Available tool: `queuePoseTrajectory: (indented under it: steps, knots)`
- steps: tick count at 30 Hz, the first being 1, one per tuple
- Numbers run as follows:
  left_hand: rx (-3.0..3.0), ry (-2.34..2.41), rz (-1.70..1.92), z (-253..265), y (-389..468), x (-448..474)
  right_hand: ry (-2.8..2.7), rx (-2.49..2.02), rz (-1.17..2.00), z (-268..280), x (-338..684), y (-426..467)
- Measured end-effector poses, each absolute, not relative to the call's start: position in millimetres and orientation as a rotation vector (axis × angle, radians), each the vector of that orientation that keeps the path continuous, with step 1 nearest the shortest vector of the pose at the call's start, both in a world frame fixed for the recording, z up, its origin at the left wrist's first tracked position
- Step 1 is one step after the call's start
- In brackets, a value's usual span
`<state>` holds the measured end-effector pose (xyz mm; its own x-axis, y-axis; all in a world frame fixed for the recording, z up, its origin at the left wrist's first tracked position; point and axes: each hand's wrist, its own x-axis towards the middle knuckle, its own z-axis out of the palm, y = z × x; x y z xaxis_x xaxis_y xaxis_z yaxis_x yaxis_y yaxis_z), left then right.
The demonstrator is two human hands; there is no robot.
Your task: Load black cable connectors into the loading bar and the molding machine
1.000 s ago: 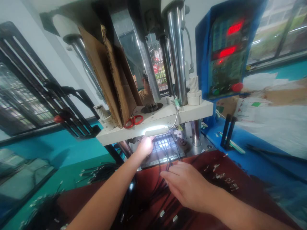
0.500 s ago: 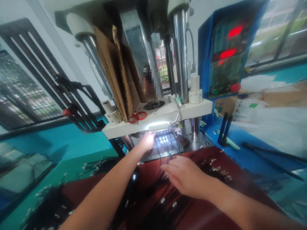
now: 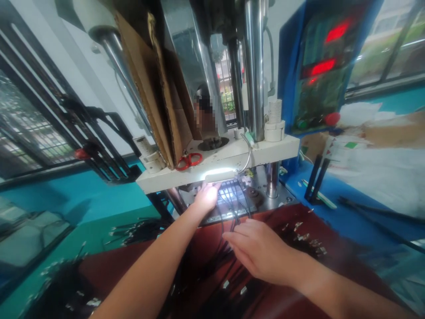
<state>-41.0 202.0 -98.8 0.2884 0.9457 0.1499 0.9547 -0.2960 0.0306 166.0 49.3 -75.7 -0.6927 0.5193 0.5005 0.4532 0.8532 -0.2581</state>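
My left hand (image 3: 207,196) reaches under the lit lamp bar to the left side of the metal mold plate (image 3: 229,194). Its fingers look stretched out over the plate's back left corner, and glare washes out their tips. Thin black cables (image 3: 234,206) lie side by side across the plate and run forward. In front of the plate, my right hand (image 3: 254,243) is closed around these cables, knuckles up. Whether it grips every cable is hidden by the fingers.
The press's white platen (image 3: 219,160) sits low above my left hand, with red-handled scissors (image 3: 189,161) and cardboard (image 3: 166,102) on top. Loose cables with metal plugs (image 3: 244,290) cover the red-brown surface. A blue control box (image 3: 318,66) stands right, near black tweezers (image 3: 381,217).
My left hand has shifted slightly to the right at the plate's left side, its fingers spreading a little. My right hand stays closed on the cables. The camera view has moved slightly.
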Motion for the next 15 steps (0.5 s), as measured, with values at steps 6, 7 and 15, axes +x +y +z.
queuePoseTrajectory:
  steps: [6, 7, 15]
  knots:
    - [-2.505, -1.712, -0.209, -86, 197, -36, -2.473, -0.747, 0.209, -78, 166, 50]
    - [-2.500, -1.720, -0.211, -85, 197, -35, -2.477, -0.751, 0.212, -78, 166, 50]
    - [-2.539, -1.800, -0.115, -84, 206, -26, -2.494, -0.705, 0.191, -68, 168, 40]
